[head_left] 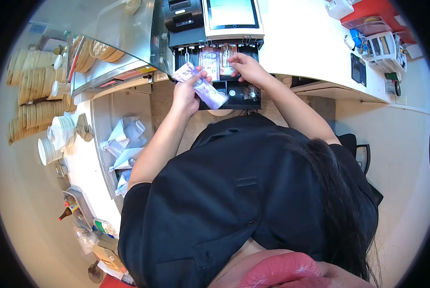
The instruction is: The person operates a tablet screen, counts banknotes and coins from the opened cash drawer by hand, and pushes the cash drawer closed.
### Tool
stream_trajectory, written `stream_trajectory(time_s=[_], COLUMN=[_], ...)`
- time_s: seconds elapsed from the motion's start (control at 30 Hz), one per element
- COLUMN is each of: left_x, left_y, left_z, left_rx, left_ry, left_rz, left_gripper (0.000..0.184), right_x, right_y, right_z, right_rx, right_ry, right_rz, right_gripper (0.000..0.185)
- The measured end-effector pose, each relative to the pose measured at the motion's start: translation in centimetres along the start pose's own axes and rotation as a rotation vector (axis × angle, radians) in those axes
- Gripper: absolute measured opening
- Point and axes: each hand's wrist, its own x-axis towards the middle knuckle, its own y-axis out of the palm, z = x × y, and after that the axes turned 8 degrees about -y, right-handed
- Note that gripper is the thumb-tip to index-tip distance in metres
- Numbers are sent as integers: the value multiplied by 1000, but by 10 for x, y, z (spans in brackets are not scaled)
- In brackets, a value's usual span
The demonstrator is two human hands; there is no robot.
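A purple banknote (206, 91) marked 100, perhaps one of a small stack, is gripped in my left hand (188, 93) above the front left of an open cash drawer (244, 106). My right hand (247, 68) hovers at the drawer's right-hand note slots, its fingers apart and curved downward. Close to those fingertips lie reddish-orange banknotes (228, 52) under a wire clip. Purple banknotes (209, 65) fill the slot beside them. Whether my right fingertips touch the notes or the clip, I cannot tell. Coins (232, 92) sit in a front compartment.
Above the drawer stand a tablet (232, 13) and a black receipt printer (182, 14). A glass display case (114, 29) borders the left side. Stacked bamboo steamers (32, 86) and white cups (49, 150) are farther left. A card terminal (358, 69) rests on the right counter.
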Motion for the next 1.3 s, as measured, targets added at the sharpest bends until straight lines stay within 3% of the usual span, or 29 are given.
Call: stream_trajectory(time_s=[0.07, 0.1, 0.23, 0.27, 0.33, 0.4, 0.47, 0.5, 0.57, 0.7, 0.73, 0.8, 0.93, 1.0, 1.13, 1.2, 1.3], left_x=[-5, -8, -10, -9, -5, -1, -3, -5, -5, -9, -8, -9, -7, -13, -13, -16, -11], left_y=[7, 10, 4, 1, -5, -14, -14, -12, -7, -6, -4, -3, -4, 5, 17, 24, 29], left_z=[6, 10, 13, 13, 14, 17, 19, 20, 19, 21, 20, 20, 30, 29, 26, 22, 22], left_rx=[0, -10, -111, -159, -165, -215, -201, -197, -197, -207, -212, -215, -257, -256, -258, -262, -254], left_ry=[-68, -61, -90, -107, -117, -178, -188, -194, -195, -215, -212, -215, -292, -324, -321, -249, -171], left_rz=[53, 53, 58, 49, 4, 4, 6, 3, 0, 21, 27, 3, 18, 16, 132, 221, 243], left_gripper=[32, 32, 30, 29, 29, 30, 30, 30, 30, 30, 30, 29, 28, 29, 42, 47, 45], right_x=[13, 19, 21, 16, 5, 3, 6, 7, 14, 24, 22, 18, -15, -44, -68, -86, -101], right_y=[-2, -7, -28, -27, -25, -16, -1, 1, 6, 7, 5, -1, -10, -6, 8, 12, 14], right_z=[4, 0, 28, 28, 30, 21, -6, -7, -7, -6, -8, -5, 27, 55, 54, 60, 57], right_rx=[252, 373, 295, 296, -258, -579, -908, -909, -1204, -1302, -1304, -962, -694, -450, -225, -227, -374], right_ry=[105, 106, -281, -276, -624, -602, -803, -802, -826, -721, -720, -771, -688, -362, -466, -469, -712], right_rz=[84, 15, -263, -264, -297, 29, -10, -12, -8, 146, 145, -111, -226, -219, -309, -273, -245], right_gripper=[19, 16, 19, 19, 19, 22, 25, 25, 16, 16, 16, 14, 14, 15, 12, 13, 16])
